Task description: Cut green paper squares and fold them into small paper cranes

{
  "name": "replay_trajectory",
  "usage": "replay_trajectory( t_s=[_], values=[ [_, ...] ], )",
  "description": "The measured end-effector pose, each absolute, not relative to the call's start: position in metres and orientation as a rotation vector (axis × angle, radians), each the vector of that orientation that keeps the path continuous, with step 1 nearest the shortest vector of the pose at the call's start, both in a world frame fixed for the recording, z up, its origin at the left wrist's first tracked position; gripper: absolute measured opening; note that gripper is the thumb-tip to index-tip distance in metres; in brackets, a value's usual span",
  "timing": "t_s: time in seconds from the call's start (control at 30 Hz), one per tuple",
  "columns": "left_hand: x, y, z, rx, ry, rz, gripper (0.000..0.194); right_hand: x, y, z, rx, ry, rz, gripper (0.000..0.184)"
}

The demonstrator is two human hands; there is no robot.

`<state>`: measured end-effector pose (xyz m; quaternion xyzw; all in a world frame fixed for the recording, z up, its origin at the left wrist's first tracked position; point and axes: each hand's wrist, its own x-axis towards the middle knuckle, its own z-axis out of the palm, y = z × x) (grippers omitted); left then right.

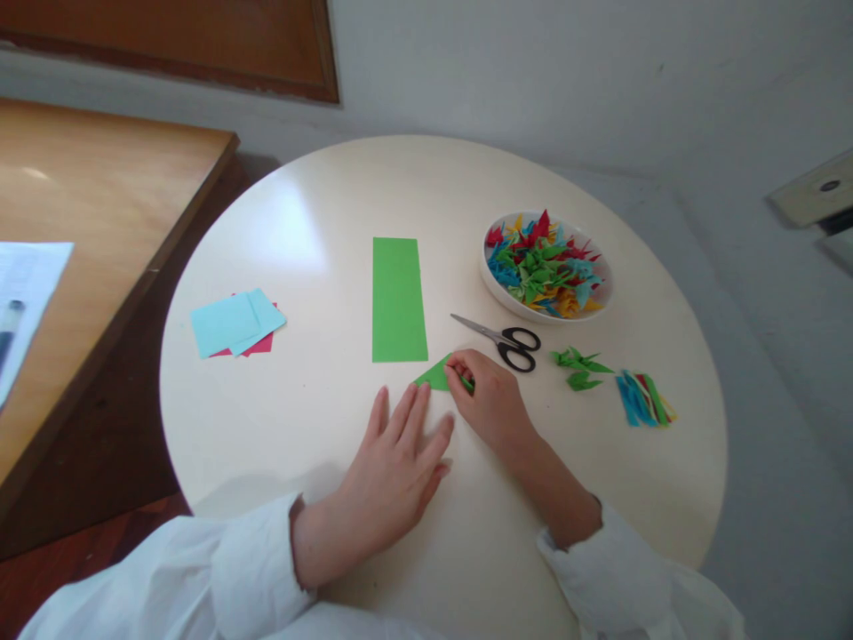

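Observation:
A small green paper (pixel 436 375), folded into a triangle, lies on the round white table (pixel 333 200). My left hand (pixel 393 462) rests flat with its fingers spread, fingertips touching the triangle's lower left edge. Curled over the paper's right end is my right hand (pixel 490 396), its thumb and fingers pinched on it; that end is partly hidden. Just beyond the hands lies a green paper strip (pixel 398 300). Scissors (pixel 499 340) with black handles lie closed to the right of the strip, above my right hand.
A white bowl (pixel 490 280) at the back right holds many colourful folded paper cranes. Green cranes (pixel 579 363) and a pile of narrow paper strips (pixel 643 400) lie at right. Light blue and red paper sheets (pixel 227 324) lie at left. A wooden desk (pixel 120 178) stands beyond the table's left edge.

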<state>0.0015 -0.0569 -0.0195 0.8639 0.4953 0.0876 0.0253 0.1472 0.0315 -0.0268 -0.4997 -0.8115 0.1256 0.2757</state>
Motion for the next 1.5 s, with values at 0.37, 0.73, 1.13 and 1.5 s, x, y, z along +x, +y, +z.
replay_trajectory(
  t_s=[0.37, 0.73, 1.13, 1.5],
  values=[
    [0.0014, -0.0561, -0.0184, 2.69, 1.537, 0.273, 0.042, 0.1472, 0.032, -0.0289, -1.329, -2.188, 0.34, 0.011],
    [0.0025, -0.0542, -0.0154, 2.688, 1.545, 0.258, 0.041, 0.1471, 0.032, -0.029, -1.309, -2.181, 0.344, 0.011],
    [0.0031, -0.0544, -0.0152, 2.679, 1.543, 0.264, 0.042, 0.1463, 0.0317, -0.029, -1.315, -2.171, 0.351, 0.012],
    [0.0024, -0.0545, -0.0144, 2.662, 1.536, 0.239, 0.043, 0.1453, 0.0305, -0.0292, -1.322, -2.172, 0.354, 0.013]
  ],
)
